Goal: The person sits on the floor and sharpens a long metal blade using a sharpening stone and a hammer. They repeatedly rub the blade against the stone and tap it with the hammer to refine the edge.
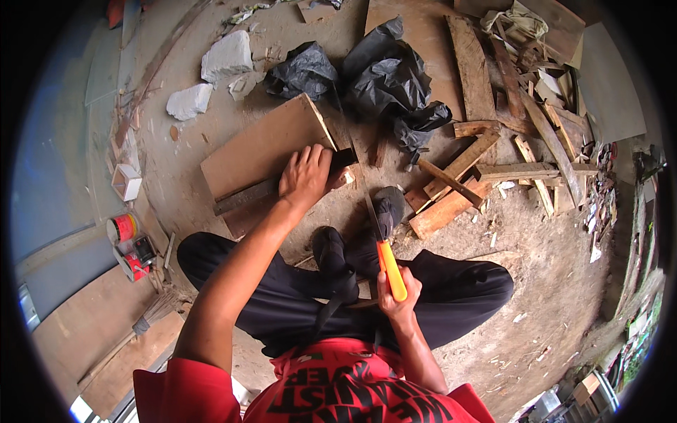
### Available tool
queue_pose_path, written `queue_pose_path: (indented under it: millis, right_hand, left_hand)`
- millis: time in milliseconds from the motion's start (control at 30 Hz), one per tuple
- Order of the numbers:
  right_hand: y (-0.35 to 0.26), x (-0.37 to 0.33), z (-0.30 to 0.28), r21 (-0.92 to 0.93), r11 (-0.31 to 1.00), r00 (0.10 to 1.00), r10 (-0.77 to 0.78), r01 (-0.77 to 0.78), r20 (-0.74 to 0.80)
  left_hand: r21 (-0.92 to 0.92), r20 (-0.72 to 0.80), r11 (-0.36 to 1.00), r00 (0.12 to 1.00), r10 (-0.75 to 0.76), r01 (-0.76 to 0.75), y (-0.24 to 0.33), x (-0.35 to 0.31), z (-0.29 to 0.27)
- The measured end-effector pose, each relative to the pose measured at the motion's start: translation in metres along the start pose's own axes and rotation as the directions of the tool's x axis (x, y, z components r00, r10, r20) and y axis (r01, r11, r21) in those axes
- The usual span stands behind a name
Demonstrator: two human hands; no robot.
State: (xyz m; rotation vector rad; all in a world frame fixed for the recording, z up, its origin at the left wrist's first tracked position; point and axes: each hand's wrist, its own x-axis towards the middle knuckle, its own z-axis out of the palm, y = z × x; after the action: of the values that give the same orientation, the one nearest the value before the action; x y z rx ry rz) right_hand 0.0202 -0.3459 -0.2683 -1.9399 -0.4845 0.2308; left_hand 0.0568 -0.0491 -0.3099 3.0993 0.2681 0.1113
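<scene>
My left hand [305, 173] grips a piece of wood at its right end, fingers curled over the top edge. Behind that hand stands a wide brown board [261, 144], tilted, with a dark strip [247, 195] along its lower side. A short black piece [343, 161] juts out beside my fingertips; I cannot make out what it is. In my right hand [400, 290] is a hand saw [392, 270], held by its orange and yellow handle. Its narrow blade points away from me, over my right shoe and apart from the wood.
Black plastic bags [388, 74] lie beyond the board, with white chunks [227, 56] to their left. Several planks [472, 70] and offcuts [448, 208] pile up at the right. Tins [124, 229] stand by the left wall. My crossed legs [451, 285] frame the near floor.
</scene>
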Motion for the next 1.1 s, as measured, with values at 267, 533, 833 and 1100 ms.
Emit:
queue_pose_path:
  millis: [267, 533, 833, 1100]
  right_hand:
    - [-0.01, 0.036, 0.014, 0.032, 0.999, 1.0, 0.015, -0.016, 0.02]
    - [-0.009, 0.047, 0.03, 0.02, 0.999, 0.999, 0.033, -0.033, 0.001]
    - [0.0, -0.008, -0.01, -0.079, 0.997, 0.999, -0.005, 0.01, 0.054]
    - [-0.012, 0.061, 0.036, 0.058, 0.998, 1.0, 0.025, -0.024, -0.006]
  left_hand:
    - [0.004, 0.019, 1.0, 1.0, 0.004, -0.004, -0.002, -0.002, 0.005]
    - [0.013, -0.008, 1.0, 1.0, 0.001, -0.001, -0.002, -0.005, 0.007]
    - [0.011, 0.038, 1.0, 0.999, 0.007, -0.007, 0.001, -0.006, 0.001]
    - [0.0, 0.055, 1.0, 0.998, -0.022, 0.023, -0.002, 0.001, 0.003]
